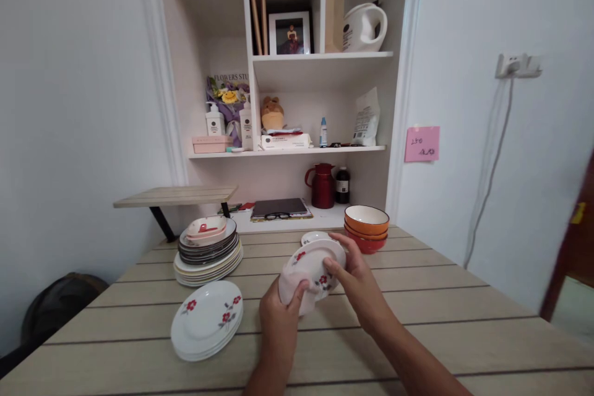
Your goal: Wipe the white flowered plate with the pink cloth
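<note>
A white plate (310, 255) with red flowers is held tilted above the middle of the table. My right hand (356, 278) grips its right edge, thumb on the face and fingers behind. At the lower left, my left hand (283, 309) presses a thin white wipe (297, 289) against the plate, thumb in front; its other fingers are mostly hidden. Just beyond the held plate, a small white dish (315, 237) lies partly covered from view. Left of my hands is a stack of matching flowered plates (206, 318).
Farther left stands a taller pile of plates (208, 266) topped by pinkish square dishes (206, 229). Orange and red bowls (366, 223) are nested at the right rear. A raised wooden shelf (176, 196), a red jug (322, 185) and a closed laptop (279, 207) are at the back.
</note>
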{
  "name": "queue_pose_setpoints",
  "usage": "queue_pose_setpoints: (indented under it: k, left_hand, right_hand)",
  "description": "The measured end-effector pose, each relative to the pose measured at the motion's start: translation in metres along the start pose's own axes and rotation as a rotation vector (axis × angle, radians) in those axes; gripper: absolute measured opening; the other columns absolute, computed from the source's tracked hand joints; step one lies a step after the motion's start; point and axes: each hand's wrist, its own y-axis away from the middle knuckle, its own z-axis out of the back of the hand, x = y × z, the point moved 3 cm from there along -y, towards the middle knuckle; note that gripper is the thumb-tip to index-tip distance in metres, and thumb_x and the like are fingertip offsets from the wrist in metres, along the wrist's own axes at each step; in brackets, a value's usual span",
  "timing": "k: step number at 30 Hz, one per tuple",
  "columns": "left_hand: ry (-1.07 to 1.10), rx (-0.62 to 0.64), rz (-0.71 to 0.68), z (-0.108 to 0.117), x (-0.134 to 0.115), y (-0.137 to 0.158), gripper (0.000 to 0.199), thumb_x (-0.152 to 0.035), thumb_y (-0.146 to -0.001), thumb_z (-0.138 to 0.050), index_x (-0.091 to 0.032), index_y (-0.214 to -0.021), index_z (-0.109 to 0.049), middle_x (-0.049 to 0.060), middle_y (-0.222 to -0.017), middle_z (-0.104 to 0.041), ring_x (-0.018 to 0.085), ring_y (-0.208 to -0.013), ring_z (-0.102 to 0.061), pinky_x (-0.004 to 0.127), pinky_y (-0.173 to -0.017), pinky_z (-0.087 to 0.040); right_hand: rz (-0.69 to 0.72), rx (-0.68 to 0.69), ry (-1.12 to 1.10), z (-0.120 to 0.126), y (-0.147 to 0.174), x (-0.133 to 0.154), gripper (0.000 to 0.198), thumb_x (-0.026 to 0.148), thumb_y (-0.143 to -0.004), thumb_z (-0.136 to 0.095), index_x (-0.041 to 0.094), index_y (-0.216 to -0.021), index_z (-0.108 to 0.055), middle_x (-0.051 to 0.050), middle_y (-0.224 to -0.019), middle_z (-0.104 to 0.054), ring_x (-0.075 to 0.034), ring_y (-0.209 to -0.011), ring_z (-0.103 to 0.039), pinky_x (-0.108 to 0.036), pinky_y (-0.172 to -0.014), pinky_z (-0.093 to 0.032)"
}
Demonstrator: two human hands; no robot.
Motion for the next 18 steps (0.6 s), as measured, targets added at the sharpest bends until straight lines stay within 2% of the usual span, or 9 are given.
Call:
queue_pose_setpoints:
  k: [2, 6, 7, 9, 12, 14, 18]
  left_hand:
    - [-0.070, 0.004, -0.063, 0.001, 0.002, 0.000, 0.038, -0.051, -0.078, -0.066, -0.016, -0.091, -0.074, 0.012, -0.085, -0.077, 0.026, -0.076, -0.071, 0.031, -0.067, -0.054]
    - [-0.296, 0.036, -0.280, 0.000, -0.002, 0.002, 0.026, -0.044, -0.083, -0.063, -0.019, -0.084, -0.071, 0.007, -0.078, -0.075, 0.024, -0.071, -0.070, 0.031, -0.064, -0.052]
    - [-0.341, 0.055, -0.332, -0.001, -0.004, 0.003, 0.022, -0.041, -0.084, -0.063, -0.020, -0.082, -0.069, 0.006, -0.076, -0.074, 0.024, -0.070, -0.069, 0.030, -0.063, -0.052]
    - [-0.395, 0.088, -0.413, -0.001, -0.007, 0.005, 0.016, -0.035, -0.084, -0.064, -0.020, -0.080, -0.068, 0.005, -0.075, -0.073, 0.022, -0.069, -0.069, 0.029, -0.061, -0.050]
    - [-0.391, 0.090, -0.470, 0.001, -0.011, 0.005, 0.015, -0.034, -0.085, -0.063, -0.021, -0.079, -0.067, 0.005, -0.073, -0.071, 0.021, -0.068, -0.068, 0.028, -0.061, -0.050]
    - [-0.333, 0.076, -0.455, 0.003, -0.011, 0.004, 0.021, -0.040, -0.086, -0.061, -0.020, -0.080, -0.068, 0.005, -0.074, -0.071, 0.021, -0.070, -0.068, 0.029, -0.063, -0.051]
    - [-0.136, 0.064, -0.283, 0.003, -0.007, 0.000, 0.032, -0.049, -0.082, -0.063, -0.019, -0.090, -0.071, 0.007, -0.082, -0.074, 0.022, -0.077, -0.069, 0.030, -0.070, -0.054]
  right_hand:
    - [0.106, 0.014, 0.146, 0.002, -0.001, 0.001, 0.045, 0.034, -0.083, -0.063, 0.026, -0.126, -0.052, -0.006, -0.118, -0.063, -0.026, -0.102, -0.060, -0.039, -0.085, -0.050]
    - [0.459, -0.001, 0.491, 0.000, 0.006, 0.017, 0.046, 0.020, -0.085, -0.060, 0.027, -0.129, -0.051, -0.009, -0.130, -0.055, -0.028, -0.119, -0.051, -0.044, -0.098, -0.042]
    - [0.535, 0.010, 0.554, -0.002, 0.008, 0.022, 0.046, 0.017, -0.086, -0.058, 0.028, -0.130, -0.051, -0.010, -0.131, -0.054, -0.028, -0.121, -0.050, -0.044, -0.099, -0.041]
    - [0.624, 0.087, 0.667, -0.007, 0.012, 0.027, 0.037, 0.014, -0.088, -0.056, 0.028, -0.122, -0.057, -0.009, -0.122, -0.061, -0.026, -0.112, -0.055, -0.042, -0.093, -0.042]
    - [0.599, 0.204, 0.762, -0.011, 0.012, 0.028, 0.015, 0.015, -0.088, -0.057, 0.026, -0.095, -0.065, -0.005, -0.093, -0.069, -0.023, -0.088, -0.060, -0.036, -0.078, -0.043]
    - [0.513, 0.208, 0.733, -0.010, 0.010, 0.025, 0.010, 0.015, -0.087, -0.057, 0.023, -0.086, -0.063, -0.004, -0.084, -0.068, -0.022, -0.081, -0.059, -0.033, -0.073, -0.043]
    - [0.308, 0.198, 0.531, -0.007, 0.006, 0.016, 0.005, 0.017, -0.083, -0.059, 0.021, -0.079, -0.060, -0.001, -0.077, -0.064, -0.019, -0.073, -0.057, -0.028, -0.068, -0.042]
